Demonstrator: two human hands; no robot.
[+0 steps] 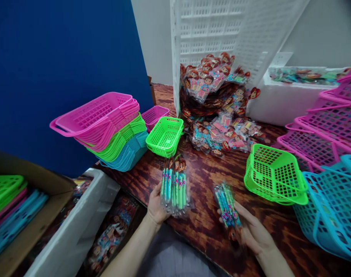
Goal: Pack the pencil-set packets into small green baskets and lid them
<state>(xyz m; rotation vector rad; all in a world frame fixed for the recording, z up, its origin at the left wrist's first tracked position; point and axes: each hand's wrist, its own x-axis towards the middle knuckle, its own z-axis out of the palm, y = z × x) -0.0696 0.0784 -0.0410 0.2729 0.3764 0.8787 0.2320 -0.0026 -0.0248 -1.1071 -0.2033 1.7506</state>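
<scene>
My left hand [155, 204] is closed on a bunch of clear packets of pens [177, 186], slim green and blue sticks with pink letters and cartoon heads at the top. Further right, above the wooden table, my right hand [256, 231] grips a smaller bunch of similar pen packets [226, 206], their heads pointing down toward me. A green basket [163, 139] stands just beyond the left bunch. Another green basket [279, 196] is to the right, near my right hand. The palm-side fingers of both hands are partly hidden behind the packets.
A white crate [177, 57] on its side spills bagged cartoon-head packets [221, 134] across the back. Stacked baskets [117, 142] stand left; pink baskets [328, 127] and blue baskets [331, 211] crowd the right. Below the table's left edge are a foam box [74, 219] and a carton [45, 181].
</scene>
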